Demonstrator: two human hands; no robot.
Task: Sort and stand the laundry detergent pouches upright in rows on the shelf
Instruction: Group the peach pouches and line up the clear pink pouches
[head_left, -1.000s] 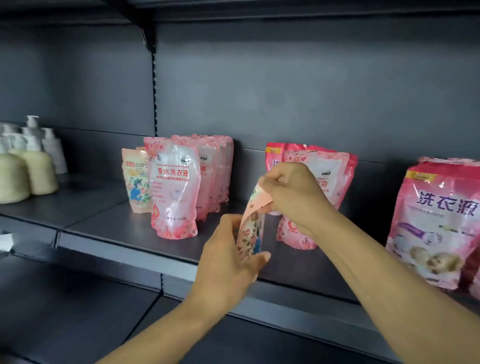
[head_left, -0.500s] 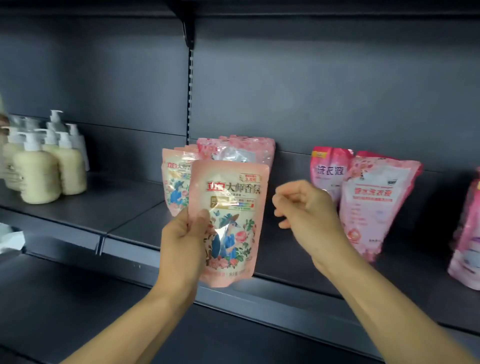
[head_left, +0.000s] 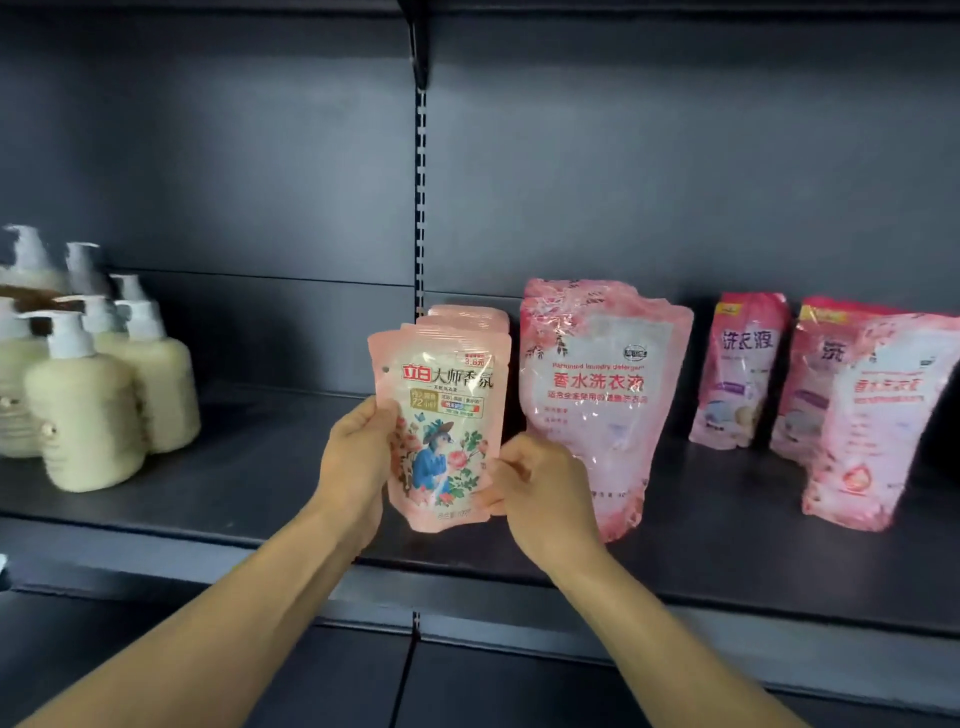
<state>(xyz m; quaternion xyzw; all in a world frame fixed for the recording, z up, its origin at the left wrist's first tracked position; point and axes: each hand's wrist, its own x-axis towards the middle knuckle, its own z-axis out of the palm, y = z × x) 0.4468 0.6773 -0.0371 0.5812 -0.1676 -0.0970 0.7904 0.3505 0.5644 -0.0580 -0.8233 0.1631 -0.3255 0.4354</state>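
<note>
Fingers (head_left: 382, 415) of left hand (head_left: 358, 457) and right hand (head_left: 540, 483) grip floral pouch (head_left: 441, 431) by both edges, upright, near shelf (head_left: 234, 483) front.

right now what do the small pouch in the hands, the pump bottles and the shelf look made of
Small pouch: flexible plastic film, it seems, glossy; glare streaks cross its printed front.
Pump bottles: likely translucent plastic with a matte, frosted look, cream liquid showing through, white pump heads.
Shelf: probably painted metal, dark grey and matte; a slotted upright runs up the back panel.
</note>
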